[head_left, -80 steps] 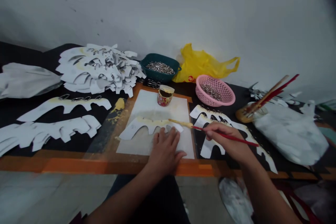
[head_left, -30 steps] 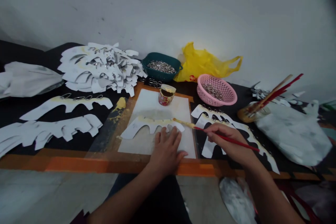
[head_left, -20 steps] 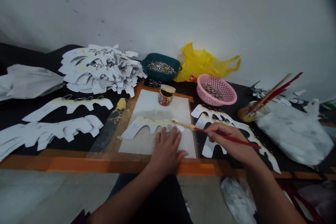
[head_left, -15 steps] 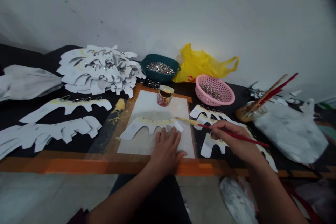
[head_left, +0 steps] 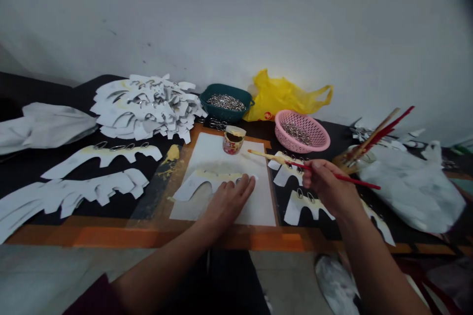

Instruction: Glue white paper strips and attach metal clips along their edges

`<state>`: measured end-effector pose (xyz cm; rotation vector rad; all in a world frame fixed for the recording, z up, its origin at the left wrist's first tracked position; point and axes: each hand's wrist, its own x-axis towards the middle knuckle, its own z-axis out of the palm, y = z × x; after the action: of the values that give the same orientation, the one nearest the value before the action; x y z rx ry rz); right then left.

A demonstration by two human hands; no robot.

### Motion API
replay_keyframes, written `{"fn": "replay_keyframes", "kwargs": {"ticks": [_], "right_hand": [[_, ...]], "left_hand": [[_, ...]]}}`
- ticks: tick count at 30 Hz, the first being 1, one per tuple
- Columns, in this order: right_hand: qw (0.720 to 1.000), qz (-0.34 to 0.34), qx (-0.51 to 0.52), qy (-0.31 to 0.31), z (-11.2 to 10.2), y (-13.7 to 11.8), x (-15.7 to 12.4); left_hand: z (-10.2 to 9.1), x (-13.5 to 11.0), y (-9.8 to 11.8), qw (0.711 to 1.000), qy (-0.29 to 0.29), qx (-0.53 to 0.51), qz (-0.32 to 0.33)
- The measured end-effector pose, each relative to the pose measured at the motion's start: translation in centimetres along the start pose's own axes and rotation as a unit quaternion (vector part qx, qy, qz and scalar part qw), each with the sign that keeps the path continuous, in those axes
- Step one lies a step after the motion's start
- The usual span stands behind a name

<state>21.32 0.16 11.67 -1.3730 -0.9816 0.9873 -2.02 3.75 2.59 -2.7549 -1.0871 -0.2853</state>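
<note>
A red-handled paintbrush with yellow paste on its end is pinched in my right hand, raised above the right edge of the white sheet. On that sheet lies a white scalloped cut-out, its upper edge smeared with pale yellow paste. My left hand rests over the cut-out's right part, fingers stretched out and touching it, the thumb hidden. Just beyond, a small printed tub of paste has a coated rim. Right of the sheet are similar cut-outs with metal rings along their edges.
A teal basket and a pink basket hold metal rings, near a yellow plastic bag. Stacked cut-outs stand at back left. A brush jar and a white bag are at right.
My right hand has lifted the brush up and away from the cut-out. My left hand has shifted toward the cut-out's right end, its fingers closer together. The view has tilted slightly.
</note>
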Motion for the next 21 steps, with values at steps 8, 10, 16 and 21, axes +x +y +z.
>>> {"fn": "replay_keyframes", "kwargs": {"ticks": [8,10,16,21], "right_hand": [[0.998,0.018,0.063,0.010,-0.9,0.0,-0.3],[0.996,0.028,0.088,0.015,-0.8,0.0,-0.3],[0.986,0.041,0.160,0.027,2.1,0.6,0.7],[0.991,0.005,0.132,0.023,5.5,1.2,2.4]], "left_hand": [[0.5,0.7,-0.2,0.999,0.032,-0.017,-0.036],[0.9,0.8,-0.4,0.997,0.054,-0.036,-0.045],[0.9,0.5,-1.7,0.990,0.094,-0.052,-0.092],[-0.3,2.1,-4.9,0.958,0.114,-0.157,-0.211]]}}
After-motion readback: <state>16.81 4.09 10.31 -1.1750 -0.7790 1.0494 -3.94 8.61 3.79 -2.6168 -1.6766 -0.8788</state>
